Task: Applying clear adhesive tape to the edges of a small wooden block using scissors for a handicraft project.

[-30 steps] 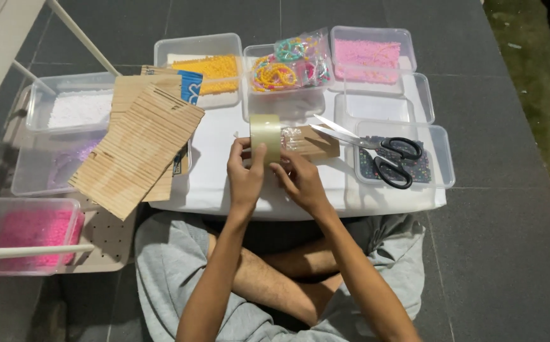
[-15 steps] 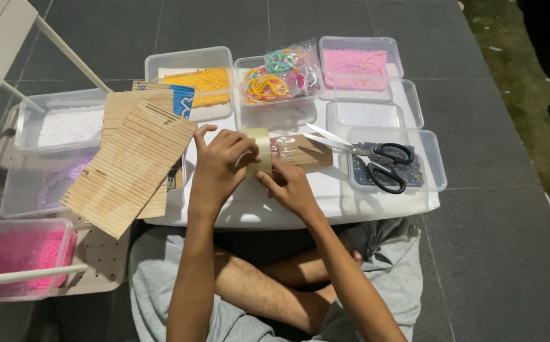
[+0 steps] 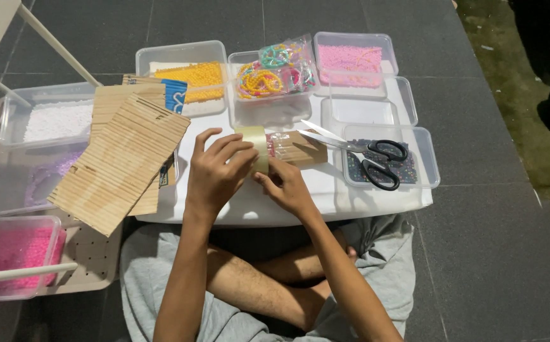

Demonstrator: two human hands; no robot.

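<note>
Since half a second ago, little changed: left hand (image 3: 214,171) still wrapped over the pale roll of clear adhesive tape (image 3: 254,147), steadying it above the white worktop (image 3: 325,190). Right hand (image 3: 287,187) pinching at the roll's lower edge, seemingly at the tape end. Bundle of wooden sticks in clear wrap (image 3: 297,149) just behind; black-handled scissors (image 3: 366,155) to the right, near.

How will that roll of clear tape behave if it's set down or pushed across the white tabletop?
The roll of clear tape, held by the left hand with the right hand at its side, is a round ring, so on edge it would probably roll. Laid flat, it likely slides easily on the smooth white tabletop. It looks hollow, so probably light.
</note>
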